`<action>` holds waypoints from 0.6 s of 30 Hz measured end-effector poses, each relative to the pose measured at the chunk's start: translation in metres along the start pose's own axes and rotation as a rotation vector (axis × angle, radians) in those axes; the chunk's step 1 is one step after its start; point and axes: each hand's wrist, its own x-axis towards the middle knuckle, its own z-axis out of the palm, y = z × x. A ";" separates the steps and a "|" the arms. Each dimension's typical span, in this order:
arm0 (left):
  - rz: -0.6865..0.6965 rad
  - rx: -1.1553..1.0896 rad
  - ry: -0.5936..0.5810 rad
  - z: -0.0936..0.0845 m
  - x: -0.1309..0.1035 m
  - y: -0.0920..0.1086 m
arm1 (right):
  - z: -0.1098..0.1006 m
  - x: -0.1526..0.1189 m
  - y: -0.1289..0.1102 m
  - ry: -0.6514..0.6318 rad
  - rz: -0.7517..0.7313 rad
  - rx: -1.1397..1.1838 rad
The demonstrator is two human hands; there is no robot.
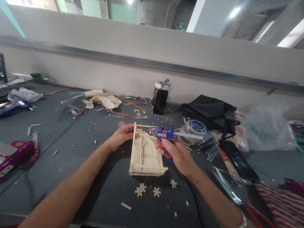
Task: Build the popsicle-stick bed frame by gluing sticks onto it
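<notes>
A small frame of pale wooden sticks [147, 154], with a slatted floor and low railings, rests on the dark table in front of me. My left hand [121, 138] grips its far left corner, the fingertips partly hidden behind the side rail. In my right hand [178, 154] is a blue glue gun [163, 132] with an orange trigger; a clear glue stick [188, 135] juts out of its back. The nozzle points left over the far end of the frame. Several star-shaped wooden pieces [157, 192] lie near the frame's front edge.
A phone [160, 101] leans against a jar at the back. To the right are a lidded clear jar [192, 132], a black bag [209, 113], pliers [226, 186] and a striped cloth [283, 210]. A magenta power-strip-like object [10, 161] sits left. Stick scraps litter the table.
</notes>
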 end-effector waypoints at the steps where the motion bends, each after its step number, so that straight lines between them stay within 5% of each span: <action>1: -0.014 -0.008 -0.012 -0.002 0.000 -0.001 | 0.001 0.002 0.000 -0.002 -0.007 -0.019; 18: 0.055 -0.056 -0.094 -0.022 0.008 -0.017 | 0.005 0.019 0.007 0.011 -0.088 -0.227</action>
